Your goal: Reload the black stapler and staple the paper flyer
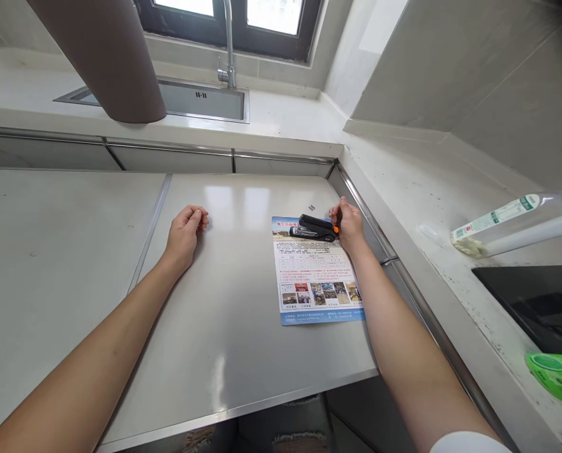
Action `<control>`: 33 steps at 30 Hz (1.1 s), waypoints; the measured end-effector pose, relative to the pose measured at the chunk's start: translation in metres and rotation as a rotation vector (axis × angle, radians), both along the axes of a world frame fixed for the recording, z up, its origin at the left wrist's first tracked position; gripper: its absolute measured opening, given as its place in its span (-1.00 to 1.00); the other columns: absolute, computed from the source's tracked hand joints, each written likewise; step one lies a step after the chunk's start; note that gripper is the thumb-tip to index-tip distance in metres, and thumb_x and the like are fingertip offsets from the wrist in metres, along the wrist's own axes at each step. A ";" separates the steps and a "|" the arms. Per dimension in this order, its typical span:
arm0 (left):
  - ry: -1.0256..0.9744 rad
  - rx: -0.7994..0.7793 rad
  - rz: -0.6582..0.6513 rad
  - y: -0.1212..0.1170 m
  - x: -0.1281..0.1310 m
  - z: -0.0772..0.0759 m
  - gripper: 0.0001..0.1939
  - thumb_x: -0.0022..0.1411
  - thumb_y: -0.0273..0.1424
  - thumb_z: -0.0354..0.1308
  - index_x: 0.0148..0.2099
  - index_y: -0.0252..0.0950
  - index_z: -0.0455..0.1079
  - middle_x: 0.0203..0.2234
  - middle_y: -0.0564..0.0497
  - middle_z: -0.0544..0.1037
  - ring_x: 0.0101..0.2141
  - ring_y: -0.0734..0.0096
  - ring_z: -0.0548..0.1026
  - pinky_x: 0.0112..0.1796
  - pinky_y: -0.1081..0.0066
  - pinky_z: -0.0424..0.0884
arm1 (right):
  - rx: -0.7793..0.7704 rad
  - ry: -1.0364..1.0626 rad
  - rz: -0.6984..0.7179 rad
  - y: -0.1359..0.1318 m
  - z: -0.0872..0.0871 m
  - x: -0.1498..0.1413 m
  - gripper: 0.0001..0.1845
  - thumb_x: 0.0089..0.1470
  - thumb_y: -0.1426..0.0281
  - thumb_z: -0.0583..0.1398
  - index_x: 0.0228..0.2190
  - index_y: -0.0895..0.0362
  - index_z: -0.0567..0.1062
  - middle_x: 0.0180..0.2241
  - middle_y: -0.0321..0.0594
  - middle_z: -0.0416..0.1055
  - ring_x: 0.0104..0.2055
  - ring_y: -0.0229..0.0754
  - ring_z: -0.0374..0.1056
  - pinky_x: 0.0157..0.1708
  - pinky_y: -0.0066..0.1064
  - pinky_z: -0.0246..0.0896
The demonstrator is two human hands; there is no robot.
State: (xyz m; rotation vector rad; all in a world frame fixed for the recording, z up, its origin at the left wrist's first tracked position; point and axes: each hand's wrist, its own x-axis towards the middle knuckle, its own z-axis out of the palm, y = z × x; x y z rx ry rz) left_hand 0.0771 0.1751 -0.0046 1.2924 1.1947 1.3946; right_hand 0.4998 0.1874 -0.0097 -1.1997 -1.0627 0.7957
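My left hand (186, 236) rests on the light table in a loose curl, thumb against the bent fingers, with nothing seen in it. A black stapler (311, 229) with an orange end lies on a printed leaflet (318, 270) at the right side of the table. Close by the stapler's orange end is my right hand (347, 221), its fingers also curled in and no object showing in them. Whether it touches the stapler I cannot tell. Just beyond the leaflet lie small strips of staples (311, 207).
A sink (205, 100) with a tap (228, 50) is set in the far counter. A brown cylinder (115, 69) stands at the left there. On the right counter are a clear bottle lying tilted (517, 220), a black panel (535, 302) and a green packet (557, 374).
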 end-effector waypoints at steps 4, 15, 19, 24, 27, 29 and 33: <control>-0.012 -0.003 0.004 0.000 0.000 -0.001 -0.83 0.37 -0.29 0.13 -0.26 -0.21 0.47 -0.40 0.02 0.44 -0.37 0.39 0.38 -0.32 0.40 0.31 | -0.012 -0.069 0.010 0.001 -0.002 0.001 -0.26 0.09 -0.36 0.13 -0.60 0.05 0.40 -0.59 -0.29 0.38 -0.61 -0.32 0.22 -0.58 -0.41 0.19; 0.011 -0.006 -0.002 -0.001 0.001 0.000 -0.84 0.37 -0.29 0.13 -0.26 -0.20 0.46 -0.41 0.03 0.44 -0.38 0.38 0.37 -0.32 0.39 0.29 | -0.023 -0.191 0.040 0.003 -0.006 0.001 -0.27 0.11 -0.34 0.14 -0.60 0.06 0.42 -0.56 -0.26 0.41 -0.57 -0.29 0.22 -0.54 -0.38 0.15; 0.017 -0.007 -0.001 -0.002 0.002 0.002 -0.84 0.36 -0.29 0.13 -0.27 -0.20 0.46 -0.41 0.03 0.43 -0.38 0.37 0.37 -0.31 0.38 0.29 | -0.015 -0.180 0.049 0.004 -0.008 0.002 -0.28 0.11 -0.33 0.16 -0.60 0.06 0.43 -0.56 -0.26 0.40 -0.57 -0.28 0.23 -0.54 -0.38 0.15; 0.027 -0.005 0.004 -0.003 0.003 0.004 -0.84 0.36 -0.30 0.12 -0.27 -0.21 0.46 -0.42 0.03 0.43 -0.39 0.37 0.37 -0.31 0.37 0.29 | -0.017 -0.189 0.042 0.003 -0.008 0.002 -0.28 0.13 -0.32 0.15 -0.60 0.06 0.43 -0.56 -0.26 0.42 -0.57 -0.29 0.24 -0.54 -0.39 0.16; 0.032 -0.011 0.004 -0.004 0.003 0.005 -0.84 0.36 -0.31 0.12 -0.27 -0.20 0.46 -0.41 0.03 0.43 -0.38 0.37 0.37 -0.30 0.37 0.29 | -0.017 -0.193 0.041 0.002 -0.008 0.001 -0.28 0.14 -0.31 0.14 -0.60 0.06 0.42 -0.55 -0.25 0.42 -0.57 -0.28 0.25 -0.53 -0.39 0.17; 0.039 -0.008 0.003 -0.005 0.003 0.005 -0.84 0.36 -0.30 0.12 -0.27 -0.20 0.46 -0.41 0.03 0.44 -0.37 0.36 0.37 -0.30 0.36 0.29 | -0.013 -0.185 0.045 0.002 -0.007 0.001 -0.29 0.14 -0.30 0.15 -0.60 0.07 0.42 -0.55 -0.26 0.42 -0.56 -0.29 0.25 -0.53 -0.39 0.18; 0.046 -0.001 0.001 -0.004 0.003 0.005 -0.83 0.37 -0.29 0.13 -0.27 -0.20 0.46 -0.41 0.02 0.44 -0.38 0.35 0.37 -0.30 0.35 0.30 | -0.008 -0.174 0.049 0.002 -0.007 0.001 -0.30 0.15 -0.29 0.16 -0.60 0.07 0.43 -0.55 -0.27 0.42 -0.56 -0.29 0.25 -0.52 -0.39 0.18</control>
